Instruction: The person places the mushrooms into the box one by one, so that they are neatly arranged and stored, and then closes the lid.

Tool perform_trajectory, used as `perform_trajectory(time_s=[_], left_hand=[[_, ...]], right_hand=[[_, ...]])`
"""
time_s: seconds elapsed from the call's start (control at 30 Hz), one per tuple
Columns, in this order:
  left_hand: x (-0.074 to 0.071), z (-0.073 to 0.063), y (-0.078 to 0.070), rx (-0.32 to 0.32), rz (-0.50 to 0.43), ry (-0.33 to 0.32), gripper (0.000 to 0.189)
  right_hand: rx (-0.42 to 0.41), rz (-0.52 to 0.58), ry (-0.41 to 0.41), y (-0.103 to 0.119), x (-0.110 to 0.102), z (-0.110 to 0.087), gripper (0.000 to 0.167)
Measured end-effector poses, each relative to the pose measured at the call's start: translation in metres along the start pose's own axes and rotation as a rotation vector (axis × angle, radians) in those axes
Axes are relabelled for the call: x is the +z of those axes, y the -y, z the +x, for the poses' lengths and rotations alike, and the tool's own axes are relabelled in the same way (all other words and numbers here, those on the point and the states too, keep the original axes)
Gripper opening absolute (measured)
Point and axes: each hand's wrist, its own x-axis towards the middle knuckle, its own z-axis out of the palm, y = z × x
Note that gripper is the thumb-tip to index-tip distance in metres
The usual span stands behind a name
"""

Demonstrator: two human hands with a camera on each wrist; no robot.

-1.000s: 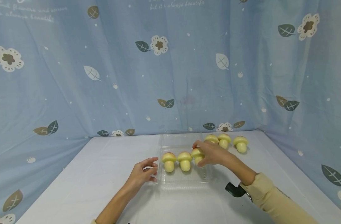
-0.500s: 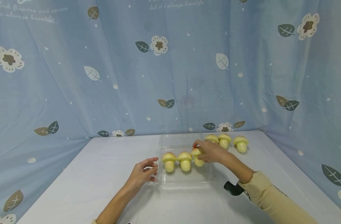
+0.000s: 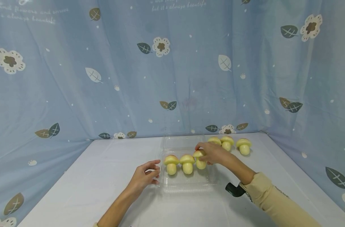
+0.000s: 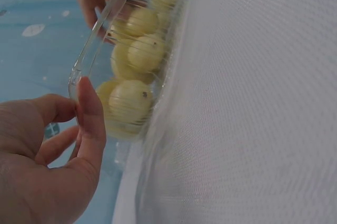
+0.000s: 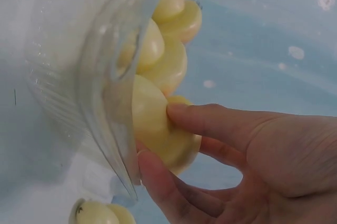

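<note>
A clear plastic box (image 3: 186, 182) lies with its lid (image 3: 183, 142) folded back behind it. Three yellow model mushrooms stand in a row across the box: a left one (image 3: 171, 164), a middle one (image 3: 187, 164) and a right one (image 3: 201, 163). My right hand (image 3: 213, 154) grips the right mushroom by its cap, thumb at the near side, as the right wrist view (image 5: 168, 124) also shows. At the left edge, my left hand (image 3: 146, 173) pinches the box's rim (image 4: 76, 71) between thumb and finger.
Several more yellow mushrooms are on the white table behind and right of the box, one farthest right (image 3: 244, 146). A dark curved device (image 3: 235, 189) sits under my right sleeve. A blue patterned curtain (image 3: 189, 78) encloses the table's back and sides.
My right thumb has shifted up from beside the right mushroom's stem to its cap, baring more of the stem. The right forearm has edged left. My left hand stays at the rim.
</note>
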Motion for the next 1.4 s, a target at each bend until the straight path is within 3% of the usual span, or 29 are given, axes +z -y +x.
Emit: perform_trajectory(time_s=[0.47,0.8,1.4], left_hand=[[0.001,-0.001,0.001,0.0,0.006,-0.014,0.046],[0.001,-0.001,0.002,0.0,0.006,-0.015,0.045],[0.0,0.0,0.0,0.005,-0.01,-0.003,0.045]], right_hand=[[0.095,-0.009,0.02,0.002,0.0,0.008,0.043],[0.119,-0.026,0.015,0.001,0.001,0.01,0.047],[0.117,0.075,0.009,-0.005,-0.001,0.012,0.048]])
